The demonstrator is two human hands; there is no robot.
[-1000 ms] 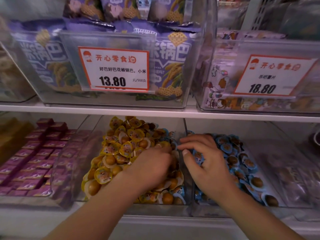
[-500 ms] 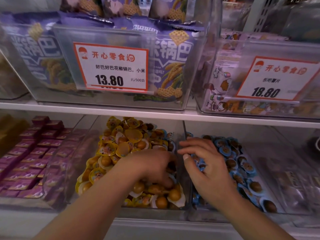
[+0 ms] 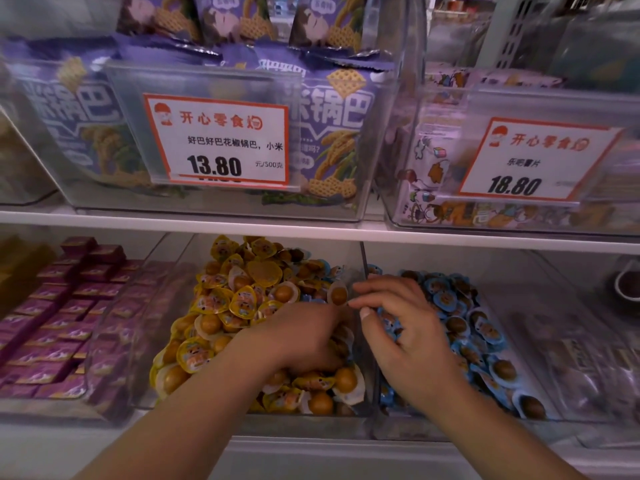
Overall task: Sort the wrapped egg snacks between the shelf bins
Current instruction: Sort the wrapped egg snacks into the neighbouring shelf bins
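Observation:
Yellow-wrapped egg snacks fill the middle clear bin. Blue-wrapped egg snacks fill the bin to its right. My left hand lies curled on the yellow pile by the dividing wall, and its fingertips pinch a pale-wrapped egg snack at the wall. My right hand hovers over the left end of the blue bin, fingers bent toward the left hand's fingertips. Its thumb and fingers hold blue-wrapped snacks under the palm.
A bin of purple boxed snacks stands at the left. A further clear bin of pale packets is at the right. The shelf board above carries bins of purple bags and two price cards, low over the hands.
My left hand has come up out of the yellow pile toward the dividing wall. My right hand has shifted slightly left, so the fingertips of both hands nearly meet.

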